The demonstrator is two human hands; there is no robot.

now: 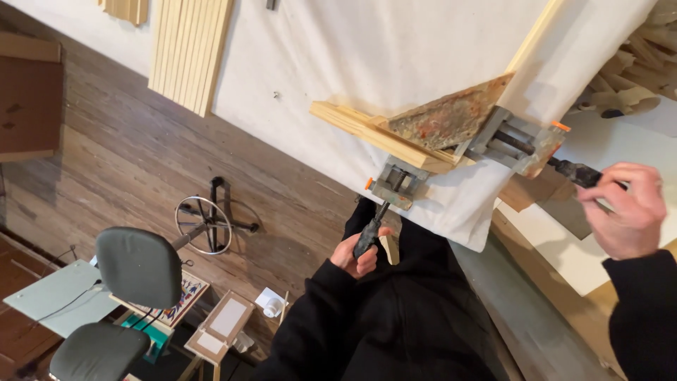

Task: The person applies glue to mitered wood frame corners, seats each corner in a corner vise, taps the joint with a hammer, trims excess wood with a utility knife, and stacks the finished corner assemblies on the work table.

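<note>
**Both hands on the corner clamp handles**

Closest to the camera is the black sleeve and torso of the person, filling the bottom of the shot. The left hand (361, 255) is wrapped tight around the dark handle (371, 234) of one clamp screw, fingers curled fully round it, down below the table edge. The right hand (626, 208) pinches the other dark handle (580, 173) with fingers closed on its end. Both screws run into a rusty metal corner clamp (451, 120) sitting on the white cloth-covered table (338, 56), right at its near edge. The clamp grips two pale wood strips (370, 130) meeting at a corner. Off to the left on the wood floor there's a grey chair (139, 267) and a small framed panel (224, 321).
</note>
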